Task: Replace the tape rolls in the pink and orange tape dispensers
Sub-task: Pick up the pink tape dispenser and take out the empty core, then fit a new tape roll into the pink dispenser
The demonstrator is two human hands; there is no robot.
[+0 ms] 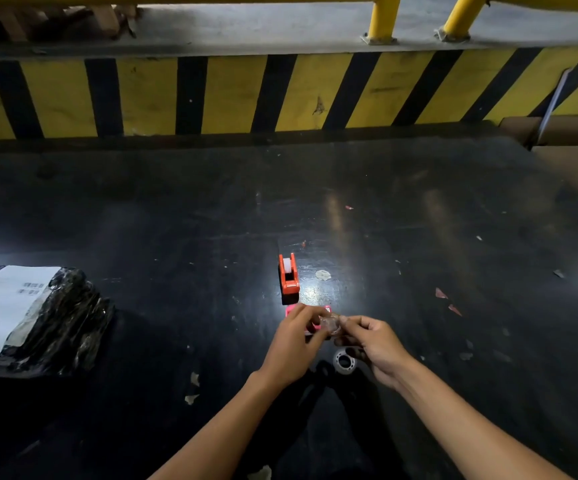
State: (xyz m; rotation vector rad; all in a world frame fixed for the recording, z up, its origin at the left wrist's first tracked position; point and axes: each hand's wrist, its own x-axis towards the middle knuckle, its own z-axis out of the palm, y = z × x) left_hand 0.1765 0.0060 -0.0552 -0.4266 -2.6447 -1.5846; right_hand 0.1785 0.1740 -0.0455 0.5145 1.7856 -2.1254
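Note:
The orange tape dispenser stands upright on the dark floor with a white roll in it, just beyond my hands. The pink tape dispenser is mostly hidden behind my left hand, whose fingers grip it. A clear tape roll is pinched by my right hand right against the pink dispenser. Another clear tape roll lies flat on the floor below my right hand.
A black plastic-wrapped parcel with a white label lies at the left. A yellow-and-black striped curb runs across the back, with yellow railing posts above. Cardboard sits at the far right. Paper scraps dot the floor.

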